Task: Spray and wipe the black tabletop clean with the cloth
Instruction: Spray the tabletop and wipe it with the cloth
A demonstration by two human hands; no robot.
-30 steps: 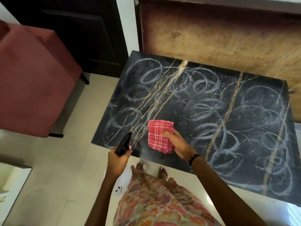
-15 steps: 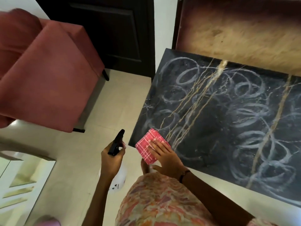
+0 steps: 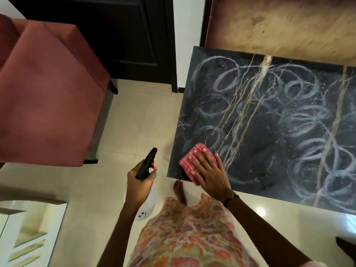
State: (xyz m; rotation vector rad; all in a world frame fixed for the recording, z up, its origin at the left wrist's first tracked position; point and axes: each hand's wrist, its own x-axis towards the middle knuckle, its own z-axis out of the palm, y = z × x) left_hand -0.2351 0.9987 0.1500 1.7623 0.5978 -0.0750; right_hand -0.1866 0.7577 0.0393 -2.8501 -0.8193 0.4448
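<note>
black tabletop (image 3: 269, 151): chalky swirls | right hand (image 3: 210, 174) flat on checked cloth (image 3: 187, 160) | left hand (image 3: 139, 182) clamps sprayer (image 3: 146, 164)

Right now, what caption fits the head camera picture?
Right hand presses red checked cloth on swirl-streaked black tabletop; left hand holds spray bottle.

The floor (image 3: 123, 132) is laid with glossy cream tiles, and a bright spot of light (image 3: 261, 211) is reflected at the lower right of the frame. The left side is filled by a red upholstered armchair (image 3: 44, 97) on dark legs. A dark wooden door (image 3: 123, 31) is seen at top centre, bordered on its right by a white wall strip (image 3: 187, 26). A worn brown panel (image 3: 285, 26) occupies the upper right. A mirrored surface (image 3: 27, 232) is seen at the lower left.
</note>
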